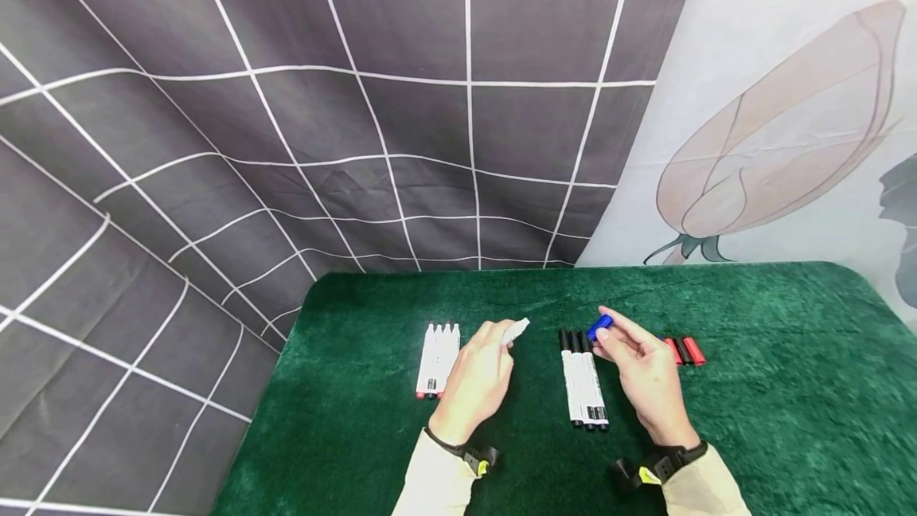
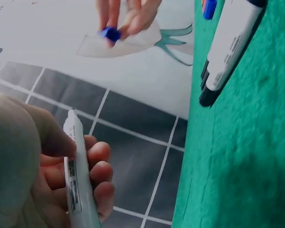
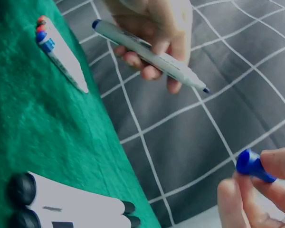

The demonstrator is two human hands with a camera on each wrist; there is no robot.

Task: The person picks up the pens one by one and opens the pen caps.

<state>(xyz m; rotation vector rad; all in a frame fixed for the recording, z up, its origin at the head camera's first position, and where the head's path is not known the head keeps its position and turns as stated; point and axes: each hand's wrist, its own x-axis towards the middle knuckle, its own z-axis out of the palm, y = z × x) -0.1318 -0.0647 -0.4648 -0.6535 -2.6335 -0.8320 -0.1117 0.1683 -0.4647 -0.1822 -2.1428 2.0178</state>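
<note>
My left hand [image 1: 476, 379] grips an uncapped marker [image 3: 180, 72] with a white barrel, a blue end plug and a blue tip. The tip points away from the palm. Off to the right, my right hand [image 1: 650, 377] pinches a blue marker cap [image 1: 600, 328] between thumb and fingers. Cap and marker are apart, both held above the table. Between the hands lie several black-capped markers [image 1: 583, 385] side by side, close to the right hand. Left of my left hand is a row of uncapped white markers [image 1: 437, 357], its right side partly hidden by that hand.
Loose red and black caps [image 1: 693, 350] lie beyond my right hand, partly covered by it. A green cloth [image 1: 344, 404] covers the table. Behind its far edge hang a grey gridded curtain [image 1: 430, 118] and a pale curtain with a flower print [image 1: 774, 134].
</note>
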